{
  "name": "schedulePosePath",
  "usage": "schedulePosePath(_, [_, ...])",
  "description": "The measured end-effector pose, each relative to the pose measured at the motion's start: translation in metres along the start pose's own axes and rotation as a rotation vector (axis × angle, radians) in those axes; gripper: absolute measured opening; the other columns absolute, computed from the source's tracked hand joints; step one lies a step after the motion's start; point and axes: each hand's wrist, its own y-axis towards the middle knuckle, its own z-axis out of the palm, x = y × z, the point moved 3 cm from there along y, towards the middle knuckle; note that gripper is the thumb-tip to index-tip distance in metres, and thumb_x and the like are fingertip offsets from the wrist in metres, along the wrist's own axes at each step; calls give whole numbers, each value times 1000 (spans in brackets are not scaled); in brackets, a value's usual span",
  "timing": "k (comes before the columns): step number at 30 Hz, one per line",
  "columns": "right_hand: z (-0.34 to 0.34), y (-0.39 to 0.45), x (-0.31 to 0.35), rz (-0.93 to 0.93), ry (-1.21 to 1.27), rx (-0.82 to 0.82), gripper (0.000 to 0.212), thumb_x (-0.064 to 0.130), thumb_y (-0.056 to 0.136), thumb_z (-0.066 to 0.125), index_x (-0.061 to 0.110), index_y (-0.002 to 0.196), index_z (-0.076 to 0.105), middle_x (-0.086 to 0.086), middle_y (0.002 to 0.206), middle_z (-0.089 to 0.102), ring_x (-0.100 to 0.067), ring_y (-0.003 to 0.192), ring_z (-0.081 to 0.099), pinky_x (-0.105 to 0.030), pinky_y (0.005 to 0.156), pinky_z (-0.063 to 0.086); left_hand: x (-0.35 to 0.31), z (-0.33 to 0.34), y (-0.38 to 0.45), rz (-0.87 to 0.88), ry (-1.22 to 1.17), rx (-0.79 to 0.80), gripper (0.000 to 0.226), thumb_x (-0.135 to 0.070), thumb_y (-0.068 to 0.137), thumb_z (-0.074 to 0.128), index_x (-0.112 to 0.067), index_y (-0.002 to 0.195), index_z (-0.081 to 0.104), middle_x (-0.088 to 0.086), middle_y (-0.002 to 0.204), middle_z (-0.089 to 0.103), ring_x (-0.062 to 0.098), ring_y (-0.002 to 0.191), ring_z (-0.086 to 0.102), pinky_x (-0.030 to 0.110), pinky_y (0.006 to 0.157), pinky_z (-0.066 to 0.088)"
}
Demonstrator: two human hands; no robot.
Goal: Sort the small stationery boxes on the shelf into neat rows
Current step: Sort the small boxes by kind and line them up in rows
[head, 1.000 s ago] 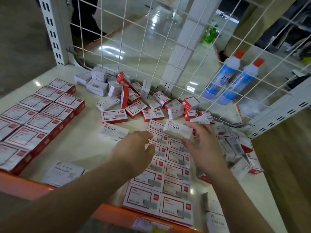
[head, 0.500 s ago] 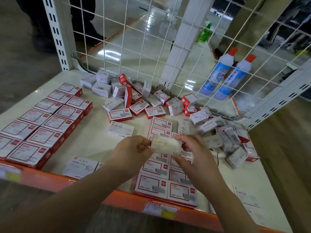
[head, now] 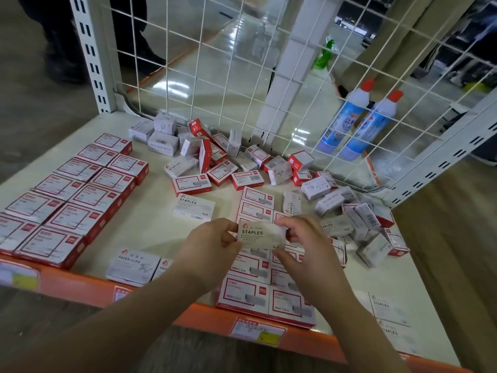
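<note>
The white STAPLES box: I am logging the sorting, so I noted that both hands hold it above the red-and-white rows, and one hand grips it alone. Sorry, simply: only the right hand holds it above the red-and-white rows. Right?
Not quite. The head view shows the white cardboard STAPLES box pinched by both the left hand and the right hand. It is above the red-and-white rows, as noted.

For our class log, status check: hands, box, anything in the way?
Both hands pinch one white staples box above the red rows. Loose pile at right, unsorted. Nothing blocking.
</note>
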Motion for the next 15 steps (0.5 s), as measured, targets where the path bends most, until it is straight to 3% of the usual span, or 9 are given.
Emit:
schedulePosePath(3, [1,-3,-2,10,4,-5,40,26,85,63,33,121,48,16,127,43,-4,121,42,-29,105,38,-1,0,0,10,24,11,18,-19,94,52,-25,110,53,-14,88,59,7,79,60,16,63,53])
schedulePosePath(7, [-5,-10,-10,40,2,-20,41,26,86,63,34,122,47,17,127,44,-3,119,42,-30,104,39,-6,3,-1,58,92,-9,34,-28,92,54,-27,126,49,-18,98,54,4,91,51,6,60,43])
schedulePosePath(10, [-13,-18,-20,74,10,-40,41,25,85,64,37,120,46,21,118,42,2,109,43,-24,99,40,-12,8,-5,96,125,-39,38,-31,93,52,-28,130,47,-12,120,55,4,97,46,17,78,49])
schedulePosePath(13, [-21,-31,-33,105,-3,-47,41,23,85,64,32,121,47,22,115,39,5,104,41,-8,89,35,-17,19,-12,139,183,-50,36,-31,94,50,-30,130,46,-10,129,52,7,101,50,24,83,50])
schedulePosePath(15, [-25,-40,-42,134,-18,-42,41,23,85,64,29,123,49,19,117,42,4,104,44,-9,89,36,-20,27,-17,189,268,-45,36,-34,94,48,-32,130,44,-11,133,48,11,114,51,27,89,50])
